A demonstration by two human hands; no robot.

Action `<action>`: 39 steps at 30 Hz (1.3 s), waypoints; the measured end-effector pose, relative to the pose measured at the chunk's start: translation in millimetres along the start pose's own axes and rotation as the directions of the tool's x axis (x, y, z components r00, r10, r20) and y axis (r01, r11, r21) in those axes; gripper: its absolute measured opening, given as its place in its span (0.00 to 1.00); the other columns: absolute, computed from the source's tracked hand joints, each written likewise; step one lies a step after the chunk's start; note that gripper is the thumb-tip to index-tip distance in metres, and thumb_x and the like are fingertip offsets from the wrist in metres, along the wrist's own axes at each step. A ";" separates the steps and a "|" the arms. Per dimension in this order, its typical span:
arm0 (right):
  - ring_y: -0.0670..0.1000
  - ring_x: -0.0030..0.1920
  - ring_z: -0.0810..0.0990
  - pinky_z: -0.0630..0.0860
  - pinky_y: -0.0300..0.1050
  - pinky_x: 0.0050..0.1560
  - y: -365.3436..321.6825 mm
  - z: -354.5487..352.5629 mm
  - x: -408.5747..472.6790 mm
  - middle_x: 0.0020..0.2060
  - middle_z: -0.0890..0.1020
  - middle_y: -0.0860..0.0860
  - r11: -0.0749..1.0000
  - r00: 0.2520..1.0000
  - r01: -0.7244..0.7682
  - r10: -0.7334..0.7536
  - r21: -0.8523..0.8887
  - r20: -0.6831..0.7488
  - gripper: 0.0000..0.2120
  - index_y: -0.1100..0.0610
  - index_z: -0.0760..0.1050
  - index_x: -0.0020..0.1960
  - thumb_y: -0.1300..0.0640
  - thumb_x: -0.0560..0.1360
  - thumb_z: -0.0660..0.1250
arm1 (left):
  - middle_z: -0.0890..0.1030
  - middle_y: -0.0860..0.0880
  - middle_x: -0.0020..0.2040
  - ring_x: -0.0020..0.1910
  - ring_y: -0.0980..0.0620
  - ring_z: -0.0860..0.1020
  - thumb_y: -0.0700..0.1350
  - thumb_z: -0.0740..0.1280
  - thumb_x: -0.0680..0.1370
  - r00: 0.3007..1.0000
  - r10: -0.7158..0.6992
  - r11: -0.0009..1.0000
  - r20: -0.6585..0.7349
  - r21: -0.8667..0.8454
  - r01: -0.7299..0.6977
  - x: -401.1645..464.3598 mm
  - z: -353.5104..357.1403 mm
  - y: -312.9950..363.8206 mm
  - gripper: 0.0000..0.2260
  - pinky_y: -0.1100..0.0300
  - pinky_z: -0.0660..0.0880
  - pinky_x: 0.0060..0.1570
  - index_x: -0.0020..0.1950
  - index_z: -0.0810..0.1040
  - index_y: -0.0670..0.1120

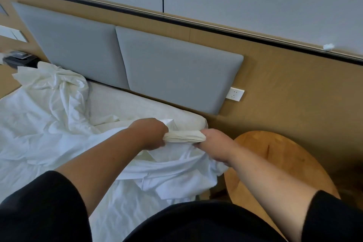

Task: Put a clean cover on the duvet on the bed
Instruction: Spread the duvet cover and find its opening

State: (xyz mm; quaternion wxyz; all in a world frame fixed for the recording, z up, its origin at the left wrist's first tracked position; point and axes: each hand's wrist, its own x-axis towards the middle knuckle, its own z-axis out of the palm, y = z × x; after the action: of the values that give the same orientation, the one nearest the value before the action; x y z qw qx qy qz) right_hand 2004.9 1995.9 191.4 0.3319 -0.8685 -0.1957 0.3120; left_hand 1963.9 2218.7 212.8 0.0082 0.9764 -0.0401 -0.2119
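Observation:
A white duvet cover (pixel 39 133) lies crumpled across the bed, bunched high near the headboard at the left. At the bed's near right corner a cream roll of duvet fabric (pixel 184 137) stretches between my hands. My left hand (pixel 151 133) grips its left end. My right hand (pixel 214 145) grips its right end together with the white cover's edge. Bare mattress (pixel 137 106) shows along the head of the bed.
Two grey padded headboard panels (pixel 172 72) stand behind the bed. A wall socket (pixel 235 94) sits to their right. A round wooden table (pixel 279 165) stands close to the bed's right side. A dark object (pixel 19 60) rests on the nightstand at far left.

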 end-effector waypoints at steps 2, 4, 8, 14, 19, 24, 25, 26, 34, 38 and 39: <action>0.49 0.55 0.82 0.77 0.46 0.57 -9.3 -0.8 -9.6 0.51 0.86 0.45 0.938 0.993 0.023 -0.062 0.345 0.101 0.08 0.45 0.81 0.55 0.50 0.76 0.70 | 0.77 0.52 0.43 0.43 0.49 0.77 0.43 0.62 0.79 0.992 -0.012 0.981 -0.127 -0.193 -0.013 1.8 9.7 -5.5 0.05 0.54 0.76 0.45 0.44 0.73 0.51; 0.50 0.58 0.83 0.77 0.50 0.62 -9.2 6.8 -13.9 0.54 0.86 0.46 0.897 0.985 0.010 -0.084 0.441 0.148 0.16 0.45 0.79 0.61 0.45 0.74 0.71 | 0.79 0.49 0.44 0.43 0.47 0.76 0.39 0.60 0.79 0.981 -0.065 0.880 -0.184 -0.475 -0.031 3.6 15.3 -8.0 0.06 0.54 0.74 0.44 0.46 0.74 0.47; 0.50 0.49 0.82 0.79 0.48 0.49 8.8 17.8 0.0 0.48 0.82 0.44 0.959 0.989 -0.055 0.091 -0.277 0.120 0.23 0.45 0.76 0.57 0.32 0.69 0.70 | 0.79 0.51 0.43 0.43 0.48 0.77 0.43 0.66 0.77 0.983 -0.058 0.810 -0.176 -0.584 -0.057 5.9 8.1 -1.0 0.03 0.57 0.71 0.40 0.44 0.75 0.50; 0.54 0.41 0.78 0.67 0.42 0.33 1.9 -4.7 11.6 0.36 0.78 0.49 0.958 0.987 -0.129 0.100 -0.255 -0.122 0.10 0.53 0.76 0.38 0.58 0.78 0.63 | 0.79 0.49 0.55 0.52 0.48 0.77 0.55 0.71 0.76 0.987 0.028 0.998 0.155 0.047 -0.036 3.7 -8.3 11.6 0.14 0.57 0.73 0.50 0.56 0.76 0.50; 0.60 0.63 0.81 0.75 0.58 0.68 -11.9 -5.5 -18.9 0.59 0.83 0.59 0.602 0.938 -0.194 -0.118 0.775 0.326 0.21 0.61 0.77 0.67 0.58 0.76 0.73 | 0.81 0.50 0.48 0.47 0.50 0.79 0.39 0.63 0.80 0.980 -0.023 0.752 -0.198 -0.650 -0.114 4.8 10.9 -2.6 0.08 0.57 0.74 0.48 0.49 0.79 0.49; 0.52 0.53 0.82 0.79 0.50 0.53 4.9 8.8 1.1 0.53 0.83 0.47 0.979 0.979 -0.115 0.140 -0.170 0.147 0.28 0.48 0.78 0.61 0.35 0.66 0.73 | 0.81 0.52 0.48 0.48 0.49 0.78 0.47 0.70 0.75 0.991 0.029 0.819 -0.129 -0.566 -0.098 5.6 1.5 -2.2 0.05 0.58 0.74 0.45 0.49 0.77 0.53; 0.52 0.49 0.81 0.78 0.47 0.45 10.5 10.6 7.8 0.48 0.82 0.47 0.919 0.989 -0.126 0.148 -0.373 0.029 0.20 0.48 0.78 0.54 0.37 0.69 0.69 | 0.81 0.53 0.51 0.51 0.49 0.78 0.53 0.74 0.73 0.997 0.075 0.891 -0.034 -0.447 -0.082 4.1 -2.4 0.8 0.11 0.57 0.74 0.50 0.53 0.78 0.53; 0.52 0.44 0.79 0.74 0.45 0.38 9.8 11.3 11.4 0.42 0.80 0.48 0.876 0.991 -0.131 0.119 -0.464 -0.055 0.10 0.49 0.76 0.46 0.43 0.73 0.65 | 0.80 0.53 0.55 0.53 0.49 0.78 0.58 0.76 0.71 0.993 0.091 0.942 0.074 -0.329 -0.061 2.7 -3.4 5.8 0.20 0.56 0.74 0.53 0.57 0.78 0.51; 0.53 0.55 0.84 0.79 0.53 0.58 -2.7 2.2 -9.4 0.52 0.86 0.49 0.958 0.969 -0.076 0.006 0.276 0.247 0.16 0.48 0.80 0.58 0.43 0.73 0.72 | 0.82 0.48 0.51 0.50 0.47 0.79 0.41 0.63 0.79 0.984 -0.073 0.882 -0.165 -0.472 -0.014 8.1 24.9 2.6 0.05 0.58 0.73 0.46 0.49 0.77 0.49; 0.48 0.54 0.80 0.76 0.46 0.53 8.7 26.8 -5.5 0.55 0.82 0.43 0.993 0.982 -0.019 0.040 -0.115 0.186 0.25 0.44 0.77 0.62 0.34 0.70 0.71 | 0.80 0.53 0.45 0.48 0.47 0.79 0.46 0.67 0.76 0.977 -0.077 0.799 -0.196 -0.599 -0.057 6.6 7.6 2.6 0.01 0.58 0.72 0.41 0.47 0.77 0.50; 0.49 0.51 0.80 0.76 0.46 0.49 12.6 26.7 1.1 0.51 0.82 0.44 0.948 0.994 -0.031 0.064 -0.317 0.094 0.21 0.44 0.77 0.59 0.35 0.71 0.69 | 0.80 0.53 0.49 0.52 0.47 0.79 0.51 0.70 0.76 0.994 -0.003 0.875 -0.108 -0.481 -0.050 4.8 2.4 4.4 0.08 0.57 0.73 0.45 0.51 0.77 0.50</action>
State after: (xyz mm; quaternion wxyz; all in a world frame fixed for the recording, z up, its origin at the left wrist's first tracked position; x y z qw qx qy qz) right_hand 1989.5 1999.8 166.5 0.1707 -0.8976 -0.2387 0.3289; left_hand 1967.0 2214.0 208.8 0.2562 0.9528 0.0026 -0.1632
